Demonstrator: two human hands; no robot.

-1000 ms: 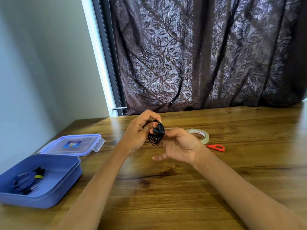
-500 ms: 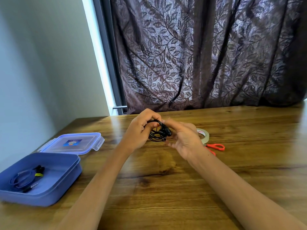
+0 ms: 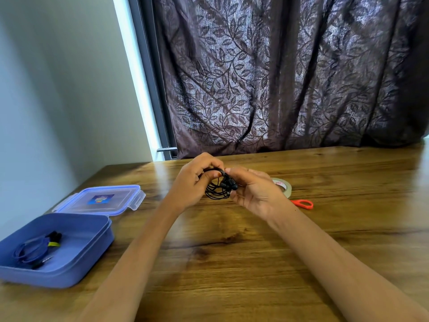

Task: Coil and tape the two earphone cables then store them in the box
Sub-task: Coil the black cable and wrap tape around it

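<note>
- Wooden table (image 3: 255, 263) is set before a dark leaf-patterned curtain (image 3: 290, 77). All work is carried out above its far middle.
- Black cable (image 3: 217, 192) is held clear of the table between both hands, as a loose coil with the earbuds (image 3: 228, 183) at its upper right.
- Left hand (image 3: 190, 184): fingers and thumb are curled round the left side of the coil, which is grasped.
- Right hand (image 3: 253, 194): thumb and fingertips are pinched on the earbud end of the coil.
- Change: one second ago the right hand lay open, palm up, under the coil, which was carried by the left hand alone. It has since been raised and closed on the earbuds.
- Meaning, as a judgement: the buds are being tucked in, so coiling of the second cable is nearly finished. No tape is seen on this coil yet.
- Tape (image 3: 284, 185) lies just behind the right hand and is partly hidden by it. Scissors (image 3: 303, 204) lie beside it to the right. Neither has been moved.
- Blue cable (image 3: 32, 251), coiled and bound with a yellow band, is already stored in the open box (image 3: 76, 263) at the left. Lid (image 3: 99, 198) lies behind the box.
- Remaining, by judgement: the black coil is to be taped, then stored.
</note>
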